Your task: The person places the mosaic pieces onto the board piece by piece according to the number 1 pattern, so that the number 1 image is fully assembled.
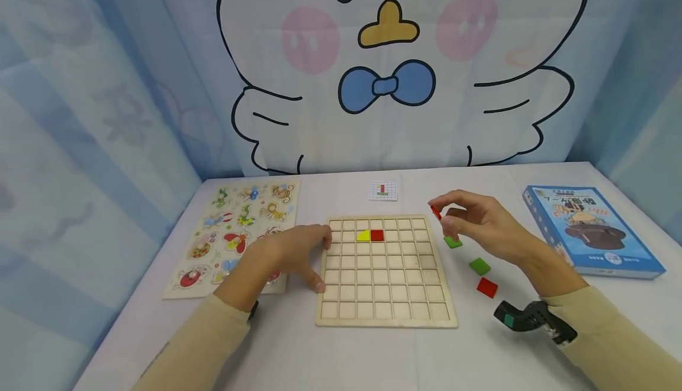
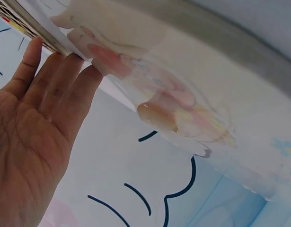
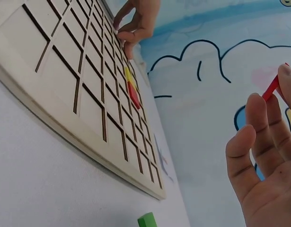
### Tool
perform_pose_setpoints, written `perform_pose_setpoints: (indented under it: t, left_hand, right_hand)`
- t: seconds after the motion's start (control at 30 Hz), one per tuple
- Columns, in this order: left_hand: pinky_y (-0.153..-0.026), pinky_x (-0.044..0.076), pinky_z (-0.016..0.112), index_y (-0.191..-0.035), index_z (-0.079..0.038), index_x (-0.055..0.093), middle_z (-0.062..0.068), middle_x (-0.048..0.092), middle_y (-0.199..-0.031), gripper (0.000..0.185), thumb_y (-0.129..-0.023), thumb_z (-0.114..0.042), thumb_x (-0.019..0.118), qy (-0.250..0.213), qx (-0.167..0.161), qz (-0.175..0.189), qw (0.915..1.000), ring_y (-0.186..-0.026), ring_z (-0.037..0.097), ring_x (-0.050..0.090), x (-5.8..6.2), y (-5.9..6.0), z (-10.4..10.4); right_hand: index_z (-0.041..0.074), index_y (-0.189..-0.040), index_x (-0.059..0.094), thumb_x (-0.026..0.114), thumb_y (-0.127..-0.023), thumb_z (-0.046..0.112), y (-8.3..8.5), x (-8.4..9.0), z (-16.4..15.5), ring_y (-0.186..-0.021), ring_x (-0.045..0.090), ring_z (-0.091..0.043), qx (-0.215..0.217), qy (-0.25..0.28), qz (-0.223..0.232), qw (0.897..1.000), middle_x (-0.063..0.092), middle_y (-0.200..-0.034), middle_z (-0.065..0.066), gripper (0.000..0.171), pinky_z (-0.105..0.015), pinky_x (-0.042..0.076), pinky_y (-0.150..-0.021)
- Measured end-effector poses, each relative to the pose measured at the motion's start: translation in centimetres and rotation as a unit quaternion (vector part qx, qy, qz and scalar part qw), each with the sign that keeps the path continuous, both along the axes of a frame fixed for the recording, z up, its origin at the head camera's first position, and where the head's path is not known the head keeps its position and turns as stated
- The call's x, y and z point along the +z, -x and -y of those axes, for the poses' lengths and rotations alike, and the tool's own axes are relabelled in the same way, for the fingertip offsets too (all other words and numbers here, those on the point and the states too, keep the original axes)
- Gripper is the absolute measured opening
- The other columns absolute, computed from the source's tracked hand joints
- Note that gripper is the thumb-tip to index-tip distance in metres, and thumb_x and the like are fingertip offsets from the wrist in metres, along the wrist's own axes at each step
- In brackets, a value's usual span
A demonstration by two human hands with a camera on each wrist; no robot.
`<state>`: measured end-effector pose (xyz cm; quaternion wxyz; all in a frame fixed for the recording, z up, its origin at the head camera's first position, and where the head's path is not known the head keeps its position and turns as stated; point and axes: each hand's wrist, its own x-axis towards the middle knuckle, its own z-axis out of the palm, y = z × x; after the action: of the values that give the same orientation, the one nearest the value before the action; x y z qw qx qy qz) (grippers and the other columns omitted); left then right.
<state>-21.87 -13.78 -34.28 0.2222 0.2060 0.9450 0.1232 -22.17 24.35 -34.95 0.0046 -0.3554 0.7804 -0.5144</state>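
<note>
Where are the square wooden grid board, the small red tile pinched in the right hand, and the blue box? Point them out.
square wooden grid board (image 1: 386, 314), head view, bare front rim.
small red tile (image 1: 436, 212), head view, visible face.
blue box (image 1: 591, 225), head view, lid middle.

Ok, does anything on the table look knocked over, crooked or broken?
Nothing stands out. The wooden grid board lies flat and square, the yellow piece and red square tile sit in its cells, and loose green and red tiles lie flat beside it.

Pale wooden grid board (image 1: 386, 296), yellow piece (image 1: 364, 236), red tile (image 1: 377, 235), blue box (image 1: 591, 229), green tiles (image 1: 479, 266)
</note>
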Motion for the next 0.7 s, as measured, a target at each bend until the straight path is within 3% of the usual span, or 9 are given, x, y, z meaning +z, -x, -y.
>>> perform_pose_setpoints:
  t: [0.23, 0.33, 0.7]
  left_hand:
    - [-0.107, 0.043, 0.041, -0.119, -0.023, 0.053, -0.003, 0.056, -0.132, 0.071, -0.067, -0.04, 0.098, -0.01, 0.008, 0.005, 0.9999, -0.118, 0.015, 0.051, -0.2, -0.2, 0.1]
    - [-0.107, 0.043, 0.041, -0.119, -0.023, 0.053, -0.002, 0.056, -0.131, 0.071, -0.067, -0.04, 0.098, -0.016, 0.004, 0.003, 0.9999, -0.118, 0.015, 0.051, -0.2, -0.2, 0.2]
    - [-0.107, 0.043, 0.04, -0.119, -0.022, 0.052, -0.003, 0.056, -0.129, 0.071, -0.067, -0.039, 0.098, -0.016, -0.003, 0.005, 0.9999, -0.117, 0.015, 0.051, 0.0, 0.0, 0.2]
  right_hand:
    - [0.007, -0.133, 0.061, 0.059, -0.103, 0.0, 1.2, -0.4, 0.5, -0.071, 0.06, -0.023, -0.011, 0.015, 0.009, 1.0, 0.06, -0.084, -0.009, 0.031, -0.036, 0.05, -0.069]
    - [0.007, -0.133, 0.061, 0.058, -0.103, 0.0, 1.6, -0.5, 0.7, -0.071, 0.06, -0.023, -0.011, 0.025, 0.015, 1.0, 0.059, -0.083, -0.009, 0.031, -0.035, 0.05, -0.07]
    - [0.005, -0.134, 0.06, 0.059, -0.103, 0.002, 2.2, -0.9, 2.1, -0.073, 0.059, -0.024, 0.005, 0.039, 0.034, 0.999, 0.057, -0.101, -0.013, 0.032, -0.031, 0.052, -0.069]
